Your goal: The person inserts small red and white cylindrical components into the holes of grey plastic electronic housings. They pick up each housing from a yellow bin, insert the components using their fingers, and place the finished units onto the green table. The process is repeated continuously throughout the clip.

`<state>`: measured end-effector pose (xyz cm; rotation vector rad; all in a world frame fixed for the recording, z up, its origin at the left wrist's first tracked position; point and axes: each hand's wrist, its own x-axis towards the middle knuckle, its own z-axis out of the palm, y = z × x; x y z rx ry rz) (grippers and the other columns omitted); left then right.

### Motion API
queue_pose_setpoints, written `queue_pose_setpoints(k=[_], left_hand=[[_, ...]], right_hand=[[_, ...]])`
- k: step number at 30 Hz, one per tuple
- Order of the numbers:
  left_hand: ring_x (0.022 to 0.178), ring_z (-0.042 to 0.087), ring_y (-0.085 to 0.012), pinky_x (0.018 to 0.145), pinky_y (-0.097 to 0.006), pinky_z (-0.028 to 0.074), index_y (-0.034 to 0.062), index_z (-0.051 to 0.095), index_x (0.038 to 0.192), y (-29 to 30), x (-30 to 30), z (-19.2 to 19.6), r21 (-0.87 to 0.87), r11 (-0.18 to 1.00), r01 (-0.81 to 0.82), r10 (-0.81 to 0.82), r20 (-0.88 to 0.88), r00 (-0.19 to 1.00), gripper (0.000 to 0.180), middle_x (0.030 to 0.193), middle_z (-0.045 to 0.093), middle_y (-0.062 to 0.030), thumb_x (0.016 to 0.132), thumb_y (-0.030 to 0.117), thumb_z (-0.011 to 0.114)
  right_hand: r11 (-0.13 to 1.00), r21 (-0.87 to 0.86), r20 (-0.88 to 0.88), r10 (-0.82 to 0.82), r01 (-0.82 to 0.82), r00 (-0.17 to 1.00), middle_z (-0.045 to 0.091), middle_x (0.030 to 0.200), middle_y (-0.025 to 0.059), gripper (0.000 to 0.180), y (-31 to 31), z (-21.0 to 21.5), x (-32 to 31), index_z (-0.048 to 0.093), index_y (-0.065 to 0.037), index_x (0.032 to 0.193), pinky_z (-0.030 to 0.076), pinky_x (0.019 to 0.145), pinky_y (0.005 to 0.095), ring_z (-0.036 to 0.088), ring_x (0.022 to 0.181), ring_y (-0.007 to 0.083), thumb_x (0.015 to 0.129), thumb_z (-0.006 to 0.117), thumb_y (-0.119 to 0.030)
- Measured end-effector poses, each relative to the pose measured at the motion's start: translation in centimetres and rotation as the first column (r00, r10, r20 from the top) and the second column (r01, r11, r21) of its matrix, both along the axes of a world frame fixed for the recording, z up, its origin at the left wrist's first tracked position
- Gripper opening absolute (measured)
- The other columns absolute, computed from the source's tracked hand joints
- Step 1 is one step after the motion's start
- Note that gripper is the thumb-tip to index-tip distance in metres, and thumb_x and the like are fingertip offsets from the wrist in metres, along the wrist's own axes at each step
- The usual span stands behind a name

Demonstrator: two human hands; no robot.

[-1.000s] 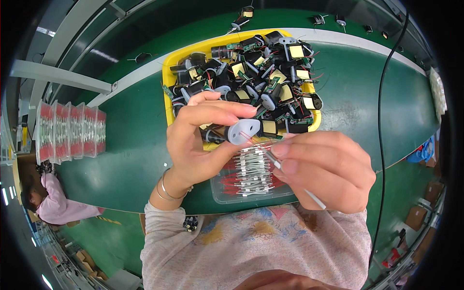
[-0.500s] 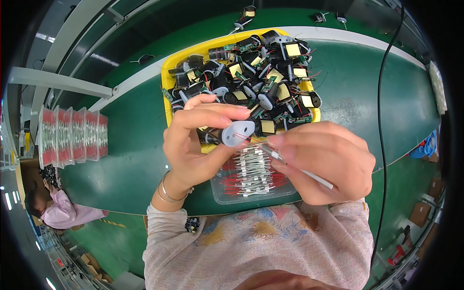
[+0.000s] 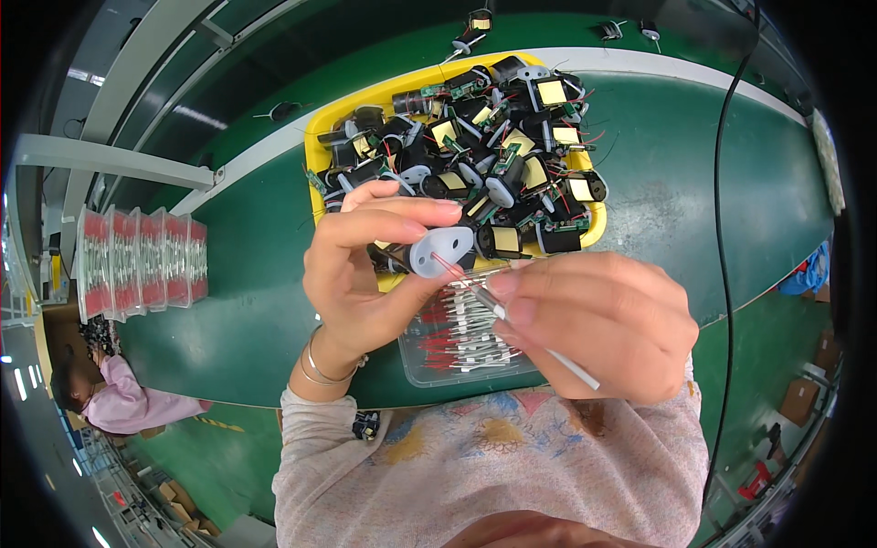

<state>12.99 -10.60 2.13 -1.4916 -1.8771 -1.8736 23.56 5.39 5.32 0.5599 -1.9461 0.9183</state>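
Observation:
My left hand (image 3: pixel 343 265) is closed on a small motor-like part, a dark body with a pale grey oval end cap (image 3: pixel 448 242). The cap has holes in it and is turned toward my right hand. Thin red wires (image 3: pixel 442 262) stick out at the cap's lower edge, by my left thumb. My right hand (image 3: pixel 607 320) pinches a slim lead (image 3: pixel 575 370), silvery near its tip and white at its tail. Its tip is close to the red wires; whether they touch I cannot tell. Below both hands, a clear plastic box (image 3: pixel 408 365) holds many white leads with red ends.
Behind my hands, a yellow tray (image 3: pixel 598 224) is heaped with similar black parts. Stacked clear boxes (image 3: pixel 142 265) of leads stand at the left. A black cable (image 3: pixel 719 219) runs down the right side. At the far left is another person in a pink top (image 3: pixel 132 402).
My right hand has shifted slightly left and down, tilting the lead more steeply. The end cap in my left hand has moved a little to the left. Both hands keep their hold.

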Motion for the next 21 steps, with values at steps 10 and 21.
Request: queue_pose_setpoints(k=[10,21], left_hand=[[0.090,0.062,-0.0217,0.090,-0.039,0.032,0.0071,0.045,0.095,0.1,0.0,0.0,0.009,1.000,-0.016,0.017,-0.051,0.999,0.041,0.092,0.065,-0.0136,0.065,-0.001,0.072],[0.089,0.062,-0.0213,0.088,-0.038,0.032,0.0073,0.044,0.095,0.1,0.1,0.0,0.012,1.000,-0.029,0.030,-0.052,0.998,0.042,0.093,0.064,-0.0143,0.064,-0.001,0.072]], right_hand=[[0.999,-0.038,0.057,0.030,-0.028,0.998,0.064,0.075,0.0122,0.034,0.6,0.3,0.1,0.061,0.002,0.080,0.052,0.056,0.0283,0.064,0.067,0.0238,0.049,0.073,0.007],[0.995,0.076,-0.071,-0.057,0.062,0.996,0.063,0.076,0.0176,0.026,-0.4,0.4,0.3,0.057,0.005,0.082,0.055,0.057,0.0303,0.064,0.065,0.0249,0.061,0.070,-0.002]])
